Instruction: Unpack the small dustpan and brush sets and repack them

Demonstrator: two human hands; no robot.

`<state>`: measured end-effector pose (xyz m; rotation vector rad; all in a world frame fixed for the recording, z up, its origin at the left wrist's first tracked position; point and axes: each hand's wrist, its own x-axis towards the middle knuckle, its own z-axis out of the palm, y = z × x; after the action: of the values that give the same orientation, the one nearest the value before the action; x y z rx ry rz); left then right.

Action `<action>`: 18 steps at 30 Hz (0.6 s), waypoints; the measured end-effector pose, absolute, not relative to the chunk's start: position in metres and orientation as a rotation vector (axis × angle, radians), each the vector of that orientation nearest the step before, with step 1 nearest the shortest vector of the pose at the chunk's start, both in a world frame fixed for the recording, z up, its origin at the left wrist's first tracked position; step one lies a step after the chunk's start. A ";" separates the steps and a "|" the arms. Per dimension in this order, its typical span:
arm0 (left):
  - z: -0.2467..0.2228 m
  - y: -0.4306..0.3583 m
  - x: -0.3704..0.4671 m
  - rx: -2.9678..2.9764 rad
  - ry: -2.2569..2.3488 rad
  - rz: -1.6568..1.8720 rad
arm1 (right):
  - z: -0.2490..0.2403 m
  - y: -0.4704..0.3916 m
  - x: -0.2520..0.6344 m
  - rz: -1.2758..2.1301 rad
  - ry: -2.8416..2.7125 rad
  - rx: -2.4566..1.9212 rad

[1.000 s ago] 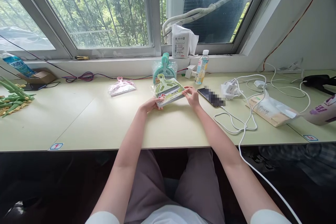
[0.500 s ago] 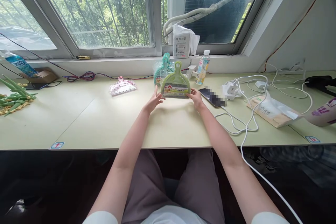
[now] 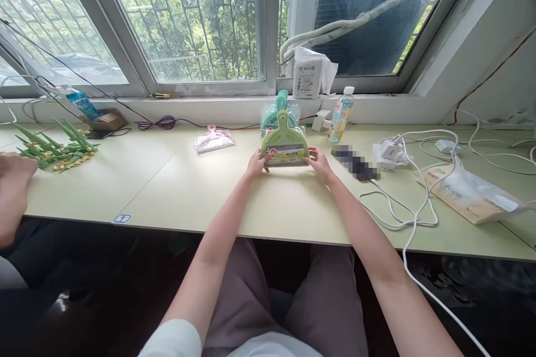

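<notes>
Barred windows point(image 3: 180, 28) run behind a pale yellow counter point(image 3: 180, 201). Near its middle, a light-green dustpan-and-brush set point(image 3: 283, 138) in clear wrapping is held upright, handle up, just in front of similar teal dustpans point(image 3: 281, 102). Left grip point(image 3: 255, 165) is clamped on its lower left corner, right grip point(image 3: 320, 165) on its lower right. A wrapped pink-edged set point(image 3: 214, 140) lies off to the left. Right of the right grip lie a phone point(image 3: 355, 164) and white charging cable point(image 3: 393, 223); a drink bottle point(image 3: 341, 115) stands behind. At far left, a co-worker's hand point(image 3: 14, 189) is beside green spiky stems point(image 3: 62, 145).
</notes>
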<state>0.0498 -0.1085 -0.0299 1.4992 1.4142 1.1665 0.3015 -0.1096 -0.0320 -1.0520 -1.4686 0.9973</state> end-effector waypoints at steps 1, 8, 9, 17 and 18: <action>-0.027 -0.107 0.043 1.490 1.432 1.165 | -0.032 -0.112 0.300 1.034 -1.489 -1.051; 0.007 -0.092 -0.079 1.328 1.835 1.206 | -0.040 -0.117 0.286 1.140 -1.598 -1.032; 0.011 -0.093 -0.099 1.305 1.980 1.186 | -0.041 -0.117 0.285 1.143 -1.616 -1.035; 0.015 -0.080 -0.155 1.141 2.521 1.094 | -0.028 -0.130 0.274 1.059 -1.675 -1.020; 0.013 -0.074 -0.153 1.112 2.562 1.109 | -0.018 -0.134 0.273 1.032 -1.683 -1.005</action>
<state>-0.1530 -0.0744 0.0128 1.1117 2.5616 1.1093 0.2729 -0.1341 -0.0180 -1.0047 -1.6834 1.0319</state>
